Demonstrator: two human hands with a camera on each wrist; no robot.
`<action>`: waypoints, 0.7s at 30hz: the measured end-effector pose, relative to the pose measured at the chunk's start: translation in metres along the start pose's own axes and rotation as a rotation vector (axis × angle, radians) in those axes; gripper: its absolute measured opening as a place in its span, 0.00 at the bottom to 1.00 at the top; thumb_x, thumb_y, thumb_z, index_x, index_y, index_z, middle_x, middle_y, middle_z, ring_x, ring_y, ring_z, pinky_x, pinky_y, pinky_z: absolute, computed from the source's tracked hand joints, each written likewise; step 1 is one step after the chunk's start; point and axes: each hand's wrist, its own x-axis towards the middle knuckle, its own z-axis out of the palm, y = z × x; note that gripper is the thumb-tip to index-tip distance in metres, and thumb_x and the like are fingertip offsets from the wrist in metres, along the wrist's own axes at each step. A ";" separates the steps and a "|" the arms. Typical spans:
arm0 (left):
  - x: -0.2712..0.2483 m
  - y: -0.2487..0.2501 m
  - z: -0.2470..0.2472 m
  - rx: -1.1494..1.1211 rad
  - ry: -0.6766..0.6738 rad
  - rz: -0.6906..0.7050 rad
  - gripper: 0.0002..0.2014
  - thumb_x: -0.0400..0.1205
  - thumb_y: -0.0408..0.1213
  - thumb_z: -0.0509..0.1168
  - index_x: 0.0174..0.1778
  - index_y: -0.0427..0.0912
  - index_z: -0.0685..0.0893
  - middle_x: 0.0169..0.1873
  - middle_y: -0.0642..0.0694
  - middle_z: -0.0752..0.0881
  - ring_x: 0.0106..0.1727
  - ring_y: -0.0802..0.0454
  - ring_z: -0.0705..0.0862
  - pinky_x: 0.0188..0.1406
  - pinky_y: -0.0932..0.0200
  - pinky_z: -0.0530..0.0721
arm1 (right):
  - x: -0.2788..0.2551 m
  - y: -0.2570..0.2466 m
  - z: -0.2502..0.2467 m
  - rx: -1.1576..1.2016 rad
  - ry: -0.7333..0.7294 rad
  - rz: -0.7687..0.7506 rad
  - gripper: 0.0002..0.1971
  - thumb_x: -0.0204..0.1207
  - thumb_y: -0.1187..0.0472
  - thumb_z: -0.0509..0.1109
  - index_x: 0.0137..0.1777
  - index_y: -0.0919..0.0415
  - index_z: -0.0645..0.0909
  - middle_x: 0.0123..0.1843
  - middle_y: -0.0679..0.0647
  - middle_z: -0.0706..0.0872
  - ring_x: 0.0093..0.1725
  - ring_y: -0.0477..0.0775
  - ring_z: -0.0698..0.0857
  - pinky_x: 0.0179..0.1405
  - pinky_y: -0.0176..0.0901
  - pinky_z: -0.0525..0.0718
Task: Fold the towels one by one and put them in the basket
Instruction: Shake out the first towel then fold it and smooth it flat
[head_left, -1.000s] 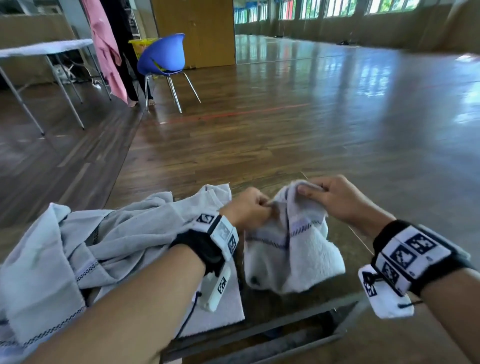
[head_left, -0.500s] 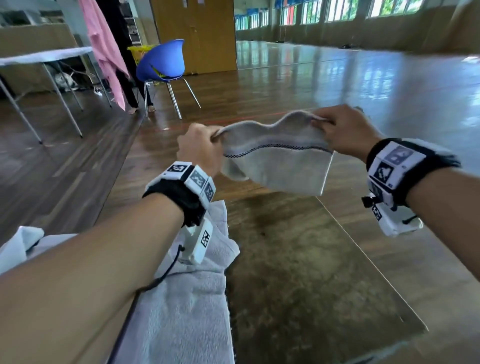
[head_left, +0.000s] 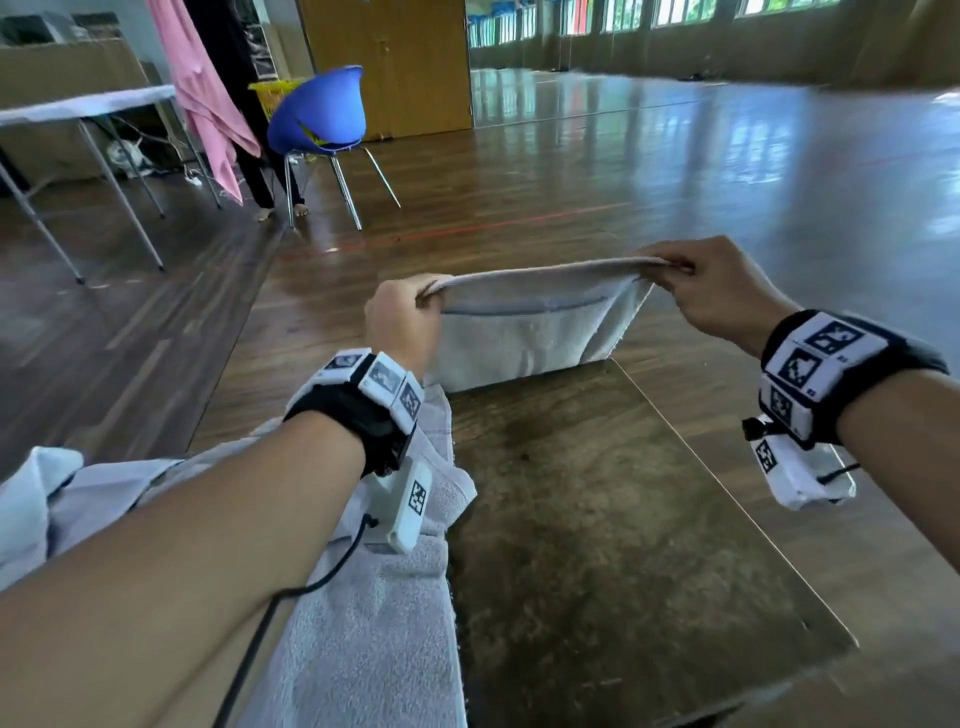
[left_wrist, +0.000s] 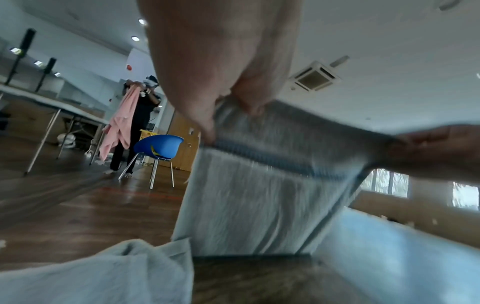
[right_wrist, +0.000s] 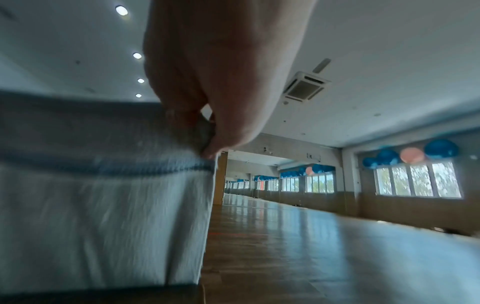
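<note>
Wooden table (head_left: 613, 519) amid glossy wooden floor (head_left: 675, 171).

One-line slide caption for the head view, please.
Left hand and right hand pinch the top corners of a white towel, stretched and hanging at the table far edge.

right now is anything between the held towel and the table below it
Nothing visible: the towel hangs from the left hand and right hand over the bare table; the towel pile lies left.
</note>
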 end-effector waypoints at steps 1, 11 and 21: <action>-0.005 -0.003 -0.001 0.002 0.025 0.050 0.14 0.86 0.30 0.61 0.59 0.41 0.92 0.55 0.43 0.92 0.55 0.49 0.88 0.55 0.61 0.82 | -0.005 0.002 -0.001 0.005 0.009 -0.013 0.11 0.85 0.61 0.71 0.61 0.49 0.91 0.48 0.41 0.92 0.46 0.39 0.85 0.44 0.29 0.78; -0.092 -0.044 -0.019 0.266 -0.377 -0.049 0.11 0.81 0.23 0.63 0.40 0.33 0.91 0.36 0.41 0.88 0.41 0.40 0.85 0.40 0.55 0.77 | -0.112 -0.001 -0.008 -0.364 -0.319 0.110 0.12 0.77 0.61 0.77 0.32 0.50 0.86 0.31 0.54 0.86 0.37 0.59 0.82 0.41 0.49 0.77; -0.152 -0.012 -0.091 -0.012 -0.412 -0.075 0.19 0.80 0.29 0.62 0.23 0.44 0.68 0.13 0.56 0.65 0.18 0.57 0.62 0.22 0.64 0.63 | -0.191 -0.060 -0.058 -0.111 -0.166 0.097 0.16 0.85 0.60 0.70 0.38 0.70 0.76 0.30 0.51 0.71 0.32 0.50 0.68 0.33 0.47 0.67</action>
